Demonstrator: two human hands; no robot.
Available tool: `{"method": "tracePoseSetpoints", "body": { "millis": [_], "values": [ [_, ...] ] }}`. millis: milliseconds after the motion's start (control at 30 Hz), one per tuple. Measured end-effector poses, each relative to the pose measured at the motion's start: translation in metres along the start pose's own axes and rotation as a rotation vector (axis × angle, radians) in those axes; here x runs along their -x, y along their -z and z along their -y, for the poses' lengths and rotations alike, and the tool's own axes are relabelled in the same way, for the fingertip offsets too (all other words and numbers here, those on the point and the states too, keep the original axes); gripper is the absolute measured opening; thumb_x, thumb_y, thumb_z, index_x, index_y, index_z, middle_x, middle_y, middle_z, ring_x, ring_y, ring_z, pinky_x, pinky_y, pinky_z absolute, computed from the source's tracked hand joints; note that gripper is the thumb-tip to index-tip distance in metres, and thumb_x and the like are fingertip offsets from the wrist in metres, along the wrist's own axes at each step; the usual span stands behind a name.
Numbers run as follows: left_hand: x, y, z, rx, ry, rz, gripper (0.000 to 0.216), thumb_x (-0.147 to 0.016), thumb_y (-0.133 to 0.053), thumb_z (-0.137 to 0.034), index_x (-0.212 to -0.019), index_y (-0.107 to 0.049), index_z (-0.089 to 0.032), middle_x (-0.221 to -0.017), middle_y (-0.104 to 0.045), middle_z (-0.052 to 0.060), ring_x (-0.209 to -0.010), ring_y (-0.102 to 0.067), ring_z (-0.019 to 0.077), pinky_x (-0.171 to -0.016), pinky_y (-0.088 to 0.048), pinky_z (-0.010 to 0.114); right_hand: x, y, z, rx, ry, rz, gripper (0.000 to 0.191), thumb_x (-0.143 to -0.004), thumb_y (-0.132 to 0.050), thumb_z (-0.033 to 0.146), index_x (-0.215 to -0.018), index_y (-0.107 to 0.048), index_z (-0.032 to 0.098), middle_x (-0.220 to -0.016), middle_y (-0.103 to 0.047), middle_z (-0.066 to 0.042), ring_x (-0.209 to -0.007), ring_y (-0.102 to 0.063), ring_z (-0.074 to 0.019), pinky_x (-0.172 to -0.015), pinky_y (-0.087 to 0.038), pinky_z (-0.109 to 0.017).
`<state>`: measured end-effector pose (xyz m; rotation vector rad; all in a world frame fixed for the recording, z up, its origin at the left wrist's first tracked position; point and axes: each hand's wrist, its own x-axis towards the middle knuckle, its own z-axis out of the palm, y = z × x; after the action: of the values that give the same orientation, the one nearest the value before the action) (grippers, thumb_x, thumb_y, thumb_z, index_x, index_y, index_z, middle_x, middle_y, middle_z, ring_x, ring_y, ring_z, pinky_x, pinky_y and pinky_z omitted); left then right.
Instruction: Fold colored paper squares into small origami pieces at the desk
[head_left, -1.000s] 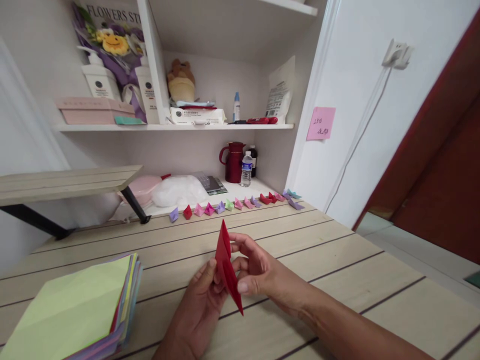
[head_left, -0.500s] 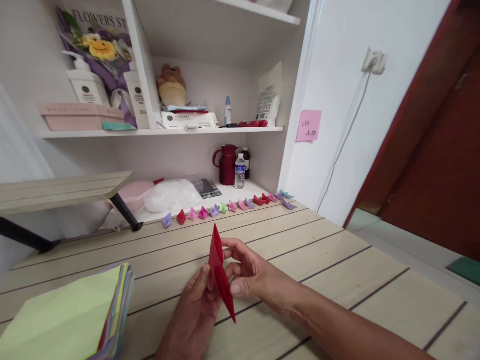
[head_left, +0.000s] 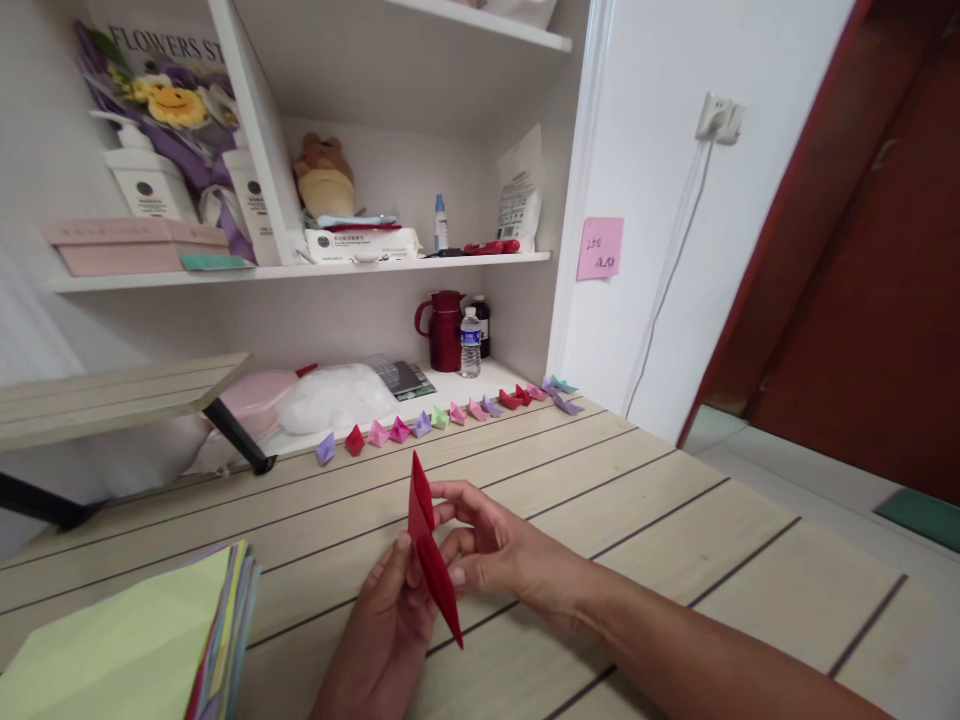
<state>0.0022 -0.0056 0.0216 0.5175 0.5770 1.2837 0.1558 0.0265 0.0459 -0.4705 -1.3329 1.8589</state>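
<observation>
A folded piece of red paper point(head_left: 432, 560) is held upright and tilted above the table, its long edge toward me and its folds slightly parted. My left hand point(head_left: 390, 610) pinches it from the left, thumb on the near face. On the other side my right hand point(head_left: 487, 545) has its thumb and curled fingers against the paper's right face; some fingertips are hidden behind it. Beyond the hands, a row of small folded paper boats point(head_left: 421, 424) in purple, red, pink and green runs along the table's back edge.
A stack of coloured paper point(head_left: 112, 640), yellow-green on top, lies at the left front. Behind it stands a small raised wooden shelf point(head_left: 120, 385) on black legs. At the back, a white cabinet holds a dark red jug point(head_left: 447, 335) and a water bottle point(head_left: 470, 350).
The whole view has shifted slightly, so the shelves and table sit a little further left. Both hands keep the red paper in nearly the same pose.
</observation>
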Motion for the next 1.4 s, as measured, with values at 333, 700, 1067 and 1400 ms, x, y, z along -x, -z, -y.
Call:
{"method": "tracePoseSetpoints", "body": {
  "millis": [333,700,1067,1400],
  "values": [
    [-0.003,0.002,-0.001,-0.028,-0.019,-0.016,0.017,-0.077,-0.078,-0.029,-0.084,-0.073,-0.015,-0.084,-0.074,0.005,-0.085,-0.067,0.0175,-0.090,-0.052,0.034,0.004,0.003,0.003,-0.012,0.054,0.036,0.062,-0.071,-0.083,0.020,-0.127,-0.058,0.030,-0.120,-0.054,-0.004,-0.081,-0.059,-0.0123,-0.073,-0.049,-0.029],
    [-0.005,0.013,0.003,-0.021,-0.021,-0.045,0.022,-0.076,-0.080,-0.028,-0.092,-0.072,-0.017,-0.071,-0.062,-0.003,-0.066,-0.058,0.0078,-0.069,-0.049,0.021,0.004,0.005,0.001,-0.006,0.033,0.052,0.068,-0.067,-0.085,0.015,-0.126,-0.056,0.031,-0.124,-0.053,-0.004,-0.087,-0.060,-0.0133,-0.078,-0.049,-0.030],
    [-0.004,0.009,0.003,-0.055,-0.008,0.036,0.029,-0.079,-0.077,-0.029,-0.105,-0.070,-0.017,-0.082,-0.070,0.002,-0.068,-0.060,0.0097,-0.069,-0.049,0.022,0.003,0.003,0.000,-0.019,0.040,0.054,0.064,-0.069,-0.079,0.012,-0.127,-0.057,0.030,-0.120,-0.053,-0.003,-0.082,-0.059,-0.0113,-0.073,-0.048,-0.027],
    [-0.006,0.012,0.005,-0.112,0.008,0.008,0.026,-0.080,-0.076,-0.036,-0.096,-0.072,-0.017,-0.093,-0.072,0.005,-0.083,-0.064,0.0131,-0.079,-0.051,0.024,0.004,0.000,0.005,-0.004,0.084,0.034,0.060,-0.073,-0.081,0.023,-0.127,-0.055,0.028,-0.119,-0.053,-0.004,-0.085,-0.058,-0.0143,-0.078,-0.046,-0.030]
  ]
}}
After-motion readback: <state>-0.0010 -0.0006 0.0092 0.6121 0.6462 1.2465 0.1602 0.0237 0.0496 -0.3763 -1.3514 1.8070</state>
